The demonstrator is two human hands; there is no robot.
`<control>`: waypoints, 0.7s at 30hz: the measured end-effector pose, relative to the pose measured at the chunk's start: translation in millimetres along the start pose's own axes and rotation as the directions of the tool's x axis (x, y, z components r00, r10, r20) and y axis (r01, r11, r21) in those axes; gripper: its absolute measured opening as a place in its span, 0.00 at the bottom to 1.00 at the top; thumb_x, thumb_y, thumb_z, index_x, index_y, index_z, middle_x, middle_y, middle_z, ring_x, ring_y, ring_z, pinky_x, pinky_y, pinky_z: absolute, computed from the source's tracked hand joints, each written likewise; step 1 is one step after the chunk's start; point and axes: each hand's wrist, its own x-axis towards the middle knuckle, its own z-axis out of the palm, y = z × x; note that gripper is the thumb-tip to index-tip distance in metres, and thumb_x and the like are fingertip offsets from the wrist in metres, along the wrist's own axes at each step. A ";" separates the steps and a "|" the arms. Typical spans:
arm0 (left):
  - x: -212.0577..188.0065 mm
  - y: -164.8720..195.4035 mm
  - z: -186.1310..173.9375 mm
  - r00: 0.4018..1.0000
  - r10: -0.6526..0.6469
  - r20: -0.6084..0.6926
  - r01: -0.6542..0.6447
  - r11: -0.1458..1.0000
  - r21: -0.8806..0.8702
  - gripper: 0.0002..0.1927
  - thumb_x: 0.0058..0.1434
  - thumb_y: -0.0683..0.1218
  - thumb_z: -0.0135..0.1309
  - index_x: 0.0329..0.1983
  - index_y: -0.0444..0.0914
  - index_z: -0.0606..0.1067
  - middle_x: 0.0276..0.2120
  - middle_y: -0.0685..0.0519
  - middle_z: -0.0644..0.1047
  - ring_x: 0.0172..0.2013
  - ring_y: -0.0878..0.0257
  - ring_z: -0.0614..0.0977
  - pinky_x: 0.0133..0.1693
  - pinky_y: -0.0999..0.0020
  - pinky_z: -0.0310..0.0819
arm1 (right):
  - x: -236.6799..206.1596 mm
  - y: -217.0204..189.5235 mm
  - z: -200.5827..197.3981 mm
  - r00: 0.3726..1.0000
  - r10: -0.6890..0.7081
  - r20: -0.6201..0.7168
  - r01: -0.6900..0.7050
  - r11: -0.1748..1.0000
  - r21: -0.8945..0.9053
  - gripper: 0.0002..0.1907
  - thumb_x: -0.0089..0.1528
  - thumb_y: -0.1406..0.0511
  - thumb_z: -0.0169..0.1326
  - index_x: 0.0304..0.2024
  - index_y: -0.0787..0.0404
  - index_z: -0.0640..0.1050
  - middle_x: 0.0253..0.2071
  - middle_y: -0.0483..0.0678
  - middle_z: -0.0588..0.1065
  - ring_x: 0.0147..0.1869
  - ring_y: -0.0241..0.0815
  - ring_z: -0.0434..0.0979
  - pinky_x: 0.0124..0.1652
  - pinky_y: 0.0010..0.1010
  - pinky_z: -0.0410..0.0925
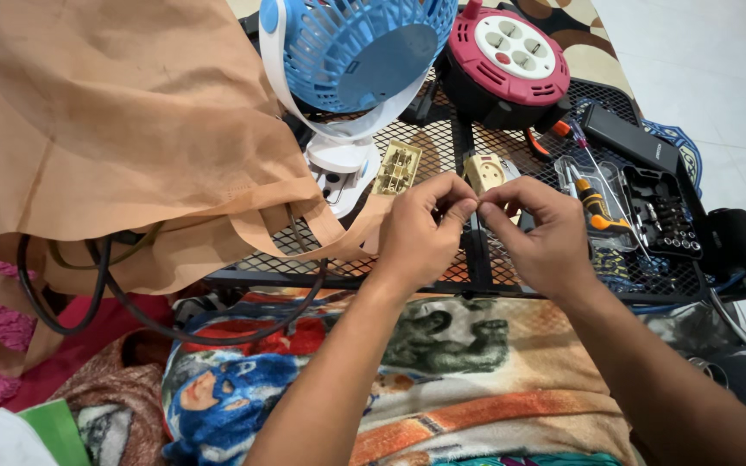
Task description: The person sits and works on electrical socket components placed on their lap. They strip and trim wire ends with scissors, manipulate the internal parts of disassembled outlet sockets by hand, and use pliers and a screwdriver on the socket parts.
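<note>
Head view, looking straight down: both hands are up over the black mesh tabletop (364, 259), fingertips meeting in the middle. The left hand (418, 231) has thumb and forefinger pinched shut, and the right hand (535, 233) pinches in from the other side, so the two grips close on the same tiny thing at the point where they touch. What that thing is I cannot tell; it is too small and hidden behind the fingers, perhaps a bit of wire or a screw.

Right behind the fingertips lies a cream socket body (487, 171), face up on the mesh, and just to its left a separate cream socket part (397, 166) with its inner contacts showing. My reading: the socket is already opened into two pieces, and the fiddly work on a small component is in hand, with reassembly not yet done.

To the right, a clear-lidded screwdriver set (599, 197) with an orange-handled driver in it, and next to it a black bit case (665, 209) standing open. Nobody holds a tool at the moment.

Further back, a blue and white fan (356, 52) stands on the mesh, beside a red cable reel (504, 60) with round outlets on top. On the left a big orange cloth bag (114, 129) slumps over the edge, with a black cable (88, 293) looping out below it. A patterned blanket (442, 371) covers the lap under the forearms.
</note>
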 end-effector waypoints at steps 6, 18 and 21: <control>0.9 0.0 1.5 0.998 -0.059 -0.005 0.058 0.998 -0.025 0.06 0.64 0.42 0.57 0.35 0.34 0.76 0.21 0.57 0.74 0.24 0.71 0.71 0.28 0.70 0.66 | 0.8 2.1 -2.1 1.000 -0.012 0.025 0.012 1.000 0.000 0.05 0.62 0.73 0.61 0.41 0.65 0.81 0.34 0.43 0.78 0.36 0.29 0.73 0.35 0.21 0.65; 2.3 -5.7 -0.2 0.998 -0.064 -0.010 0.064 0.998 0.002 0.07 0.64 0.44 0.59 0.33 0.35 0.77 0.21 0.58 0.76 0.24 0.72 0.73 0.27 0.70 0.65 | -5.7 20.7 9.8 0.991 0.135 0.008 -0.134 0.973 0.186 0.04 0.63 0.72 0.61 0.41 0.65 0.81 0.35 0.41 0.78 0.38 0.25 0.74 0.35 0.19 0.66; 2.3 -6.5 1.0 0.998 -0.059 -0.023 0.059 0.998 -0.015 0.08 0.64 0.44 0.58 0.33 0.35 0.76 0.21 0.56 0.76 0.24 0.71 0.73 0.27 0.70 0.67 | -5.6 24.5 9.5 0.978 0.202 0.043 -0.207 0.960 0.189 0.04 0.63 0.71 0.60 0.41 0.65 0.81 0.34 0.41 0.78 0.37 0.25 0.73 0.33 0.20 0.65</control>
